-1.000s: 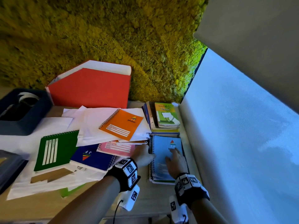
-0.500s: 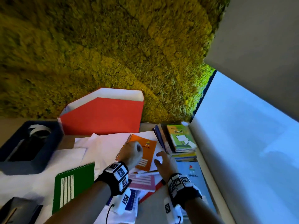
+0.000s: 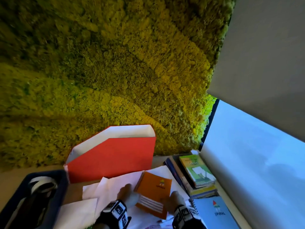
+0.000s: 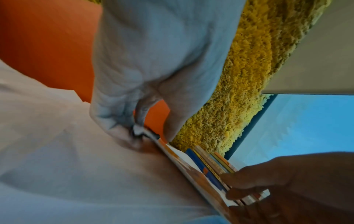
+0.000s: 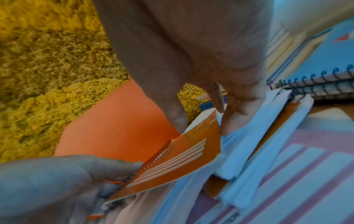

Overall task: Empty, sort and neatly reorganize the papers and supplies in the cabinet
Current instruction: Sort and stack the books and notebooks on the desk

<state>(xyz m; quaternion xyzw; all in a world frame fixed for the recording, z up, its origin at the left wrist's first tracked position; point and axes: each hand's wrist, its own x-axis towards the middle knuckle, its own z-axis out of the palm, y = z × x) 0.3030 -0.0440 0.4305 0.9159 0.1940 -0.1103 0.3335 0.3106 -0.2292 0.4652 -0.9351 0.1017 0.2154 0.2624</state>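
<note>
Now lifted: orange spiral-bound notebook (image 3: 154, 194)

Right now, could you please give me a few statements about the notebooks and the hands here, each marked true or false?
1. Both hands are on the orange spiral notebook. True: the left hand holds its spiral edge, the right hand its opposite edge.
2. The red magazine file lies flat on the desk. False: it stands upright against the moss wall.
3. The green Tennis book tops the stack of books at the right. True.
4. The blue spiral notebook lies left of the orange one. False: it lies to its right.
5. The orange notebook lies over loose white papers. True.
</note>
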